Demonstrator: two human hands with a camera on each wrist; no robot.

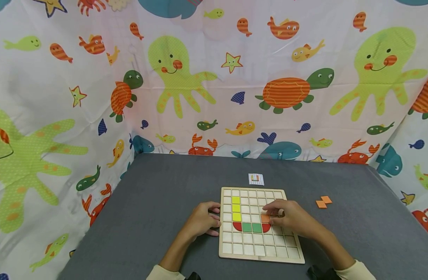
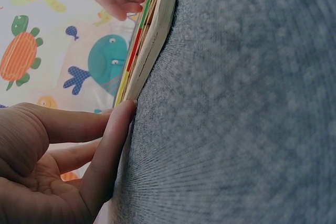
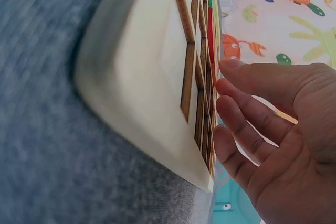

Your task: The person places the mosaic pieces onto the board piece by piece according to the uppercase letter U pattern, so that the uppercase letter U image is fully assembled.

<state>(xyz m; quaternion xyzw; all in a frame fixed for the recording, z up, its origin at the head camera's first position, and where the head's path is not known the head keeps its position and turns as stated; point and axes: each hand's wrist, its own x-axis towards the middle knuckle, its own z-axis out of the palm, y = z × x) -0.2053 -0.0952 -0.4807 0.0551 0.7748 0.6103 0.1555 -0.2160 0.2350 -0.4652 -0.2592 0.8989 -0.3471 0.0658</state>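
A wooden grid board (image 1: 242, 258) lies on the table. In its cells sit three yellow squares (image 1: 236, 208), two red rounded-corner tiles (image 1: 237, 226), two green squares (image 1: 251, 227) between the reds, and an orange square tile (image 1: 265, 218) above the right red one. My right hand (image 1: 292, 218) is over the board, thumb and fingertips bent loosely at the orange tile; the right wrist view shows nothing gripped between them. At the board's left edge my left hand (image 1: 201, 221) rests; in the left wrist view its thumb (image 2: 118, 135) touches the wooden rim.
Two loose orange tiles (image 1: 323, 202) lie on the grey table (image 1: 172, 179), right of the board. Behind the board is a small card (image 1: 256, 179) with a coloured grid pattern. A sea-animal printed cloth (image 1: 207, 58) hangs around the table's back and sides.
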